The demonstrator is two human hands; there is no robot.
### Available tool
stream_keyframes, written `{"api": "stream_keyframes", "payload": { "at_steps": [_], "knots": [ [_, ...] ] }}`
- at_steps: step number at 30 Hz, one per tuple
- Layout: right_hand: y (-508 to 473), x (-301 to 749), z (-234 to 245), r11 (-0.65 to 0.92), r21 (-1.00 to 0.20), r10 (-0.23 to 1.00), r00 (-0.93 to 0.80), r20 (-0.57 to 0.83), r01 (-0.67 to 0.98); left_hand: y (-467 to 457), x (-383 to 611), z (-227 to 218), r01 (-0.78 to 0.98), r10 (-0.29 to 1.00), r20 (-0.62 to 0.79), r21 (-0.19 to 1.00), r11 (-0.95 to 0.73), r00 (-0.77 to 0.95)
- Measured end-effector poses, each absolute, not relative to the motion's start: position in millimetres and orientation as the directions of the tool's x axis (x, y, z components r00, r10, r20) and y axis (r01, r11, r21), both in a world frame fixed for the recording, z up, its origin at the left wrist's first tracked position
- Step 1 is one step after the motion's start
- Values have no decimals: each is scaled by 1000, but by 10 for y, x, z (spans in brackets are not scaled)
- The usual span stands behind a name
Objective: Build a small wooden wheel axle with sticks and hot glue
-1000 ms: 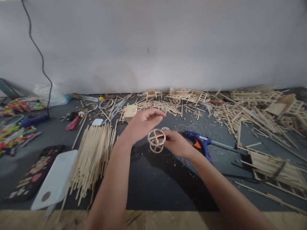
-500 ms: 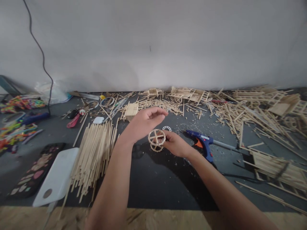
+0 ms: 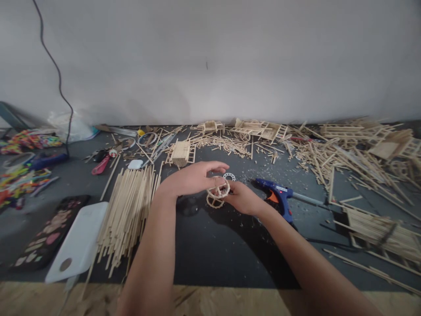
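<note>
My right hand (image 3: pixel 244 198) pinches a small pair of spoked wooden wheels (image 3: pixel 218 188), one above the other, over the black work surface. The upper wheel is tilted, and the fingertips behind it are partly hidden. From the left, my left hand (image 3: pixel 194 177) reaches over the wheels with its fingers stretched out and its thumb apart. The thumb lies at the upper wheel's rim; whether it touches cannot be made out. A white ring with holes (image 3: pixel 229 177) lies just beyond my right fingers.
A blue glue gun (image 3: pixel 278 195) lies right of my hands. Thin wooden sticks (image 3: pixel 126 215) are bundled at left, beside a white power bank (image 3: pixel 77 241) and a phone (image 3: pixel 49 232). A small slatted wooden piece (image 3: pixel 180 152) stands behind my left hand. Loose sticks (image 3: pixel 319 162) spread along the back right.
My left hand has come down, bringing its thumb to the upper wheel's rim. The upper wheel has shifted slightly right and tilted. My right hand has hardly moved.
</note>
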State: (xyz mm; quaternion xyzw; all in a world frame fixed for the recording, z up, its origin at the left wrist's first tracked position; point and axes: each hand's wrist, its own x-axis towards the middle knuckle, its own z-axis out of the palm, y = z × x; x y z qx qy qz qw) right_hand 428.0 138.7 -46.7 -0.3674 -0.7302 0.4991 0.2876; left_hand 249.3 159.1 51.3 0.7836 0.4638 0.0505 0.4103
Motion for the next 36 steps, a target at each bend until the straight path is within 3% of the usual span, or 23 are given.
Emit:
{"api": "stream_keyframes", "payload": {
  "at_steps": [22,36],
  "knots": [
    [1383,4281,-490,258,-931,824,-563,72,259,1616,2491,471,710,726,-415,690,-141,548],
    [1384,4282,-511,256,-931,824,-562,69,261,1629,2486,437,675,726,-394,726,-130,564]
  ]
}}
